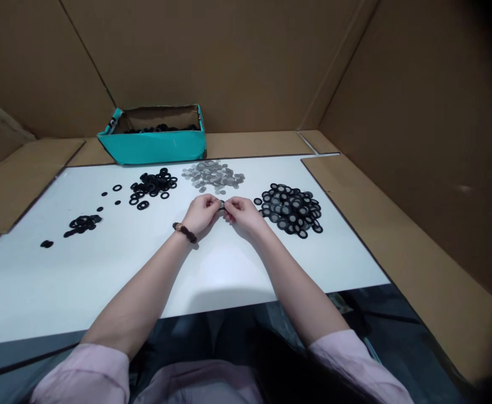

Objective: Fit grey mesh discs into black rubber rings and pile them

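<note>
The small black ring [222, 205] is between the two hands, a little above the middle part of the white surface [224, 269]. From where I stand, its centre looks grey, but the fingers cover much of it, so I cannot tell if a disc sits fully inside. The left hand [201, 211] pinches one edge with the thumb and a finger, and the right hand [242, 212] pinches the opposite edge in the same way; the fingertips of both come very near to each other. On the left wrist there is a dark bracelet [185, 232] with a gold-coloured part.

Just beyond the hands lies a loose heap of grey discs [214, 175], spread flat and partly overlapping. To the left of it is a heap of black rings [153, 184], and farther left, nearer to the person, a smaller black cluster [83, 223]. Near the right hand stands a bigger pile of black rings with grey centres [290, 209], with one single piece [258, 201] at its left edge. Behind the black rings, at the far side, a teal box [157, 147] is open at the top and has black pieces inside. Brown cardboard panels [229, 62] enclose the place.
</note>
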Demonstrator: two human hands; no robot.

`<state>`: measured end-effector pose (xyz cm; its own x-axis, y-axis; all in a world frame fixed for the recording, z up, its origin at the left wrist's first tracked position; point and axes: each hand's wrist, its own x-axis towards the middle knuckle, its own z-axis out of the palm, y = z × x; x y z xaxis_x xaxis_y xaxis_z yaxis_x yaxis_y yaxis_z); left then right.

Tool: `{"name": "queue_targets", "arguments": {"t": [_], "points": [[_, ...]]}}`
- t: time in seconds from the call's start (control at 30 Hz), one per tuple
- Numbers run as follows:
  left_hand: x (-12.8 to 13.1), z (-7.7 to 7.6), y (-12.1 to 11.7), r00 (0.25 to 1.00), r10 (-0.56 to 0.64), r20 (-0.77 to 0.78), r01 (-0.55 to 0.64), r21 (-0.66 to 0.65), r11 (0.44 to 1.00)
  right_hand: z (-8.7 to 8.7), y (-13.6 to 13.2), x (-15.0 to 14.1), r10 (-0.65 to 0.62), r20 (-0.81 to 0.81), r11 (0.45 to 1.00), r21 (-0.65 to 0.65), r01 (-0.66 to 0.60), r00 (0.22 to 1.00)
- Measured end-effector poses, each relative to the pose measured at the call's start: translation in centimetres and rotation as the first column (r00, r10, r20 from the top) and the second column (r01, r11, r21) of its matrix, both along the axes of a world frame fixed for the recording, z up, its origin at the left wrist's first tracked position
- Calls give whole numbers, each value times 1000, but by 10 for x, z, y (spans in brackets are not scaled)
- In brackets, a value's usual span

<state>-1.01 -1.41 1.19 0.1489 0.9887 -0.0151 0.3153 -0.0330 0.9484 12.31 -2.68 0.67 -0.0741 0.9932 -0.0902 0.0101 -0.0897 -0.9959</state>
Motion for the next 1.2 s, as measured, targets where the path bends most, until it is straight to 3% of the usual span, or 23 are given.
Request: {"name": "queue_targets", "arguments": {"t": [0.13,0.23,0.37,0.47,0.53,0.63,0.73,1.0,1.2], "points": [[-2,-3,2,995,-72,62,77,-84,993,0,1,0,9,-48,1000,-15,-9,999],[-2,0,0,991,-98,92,108,-99,989,0,1,2,16,40,1000,20,-17,999],[2,8,-5,996,-16,-87,17,8,1000,2,-2,1,-109,321,983,175,55,941],[6,14,-7,976,73,-206,-52,107,993,4,-3,-1,-196,394,962,255,98,898],[7,15,-8,975,99,-197,-74,131,989,2,-2,-4,-189,327,964,240,112,926],[6,12,-6,990,74,-117,-63,97,993,-3,0,-7,-115,100,988,114,103,988],[3,10,-4,997,39,-60,-36,58,998,-5,2,-9,-93,-54,993,62,96,994],[1,14,-5,992,20,-121,-13,60,998,-2,-1,-6,-107,3,972,213,104,994],[4,15,-4,998,59,-24,-58,42,997,6,-5,-6,-124,38,956,271,109,992]]}}
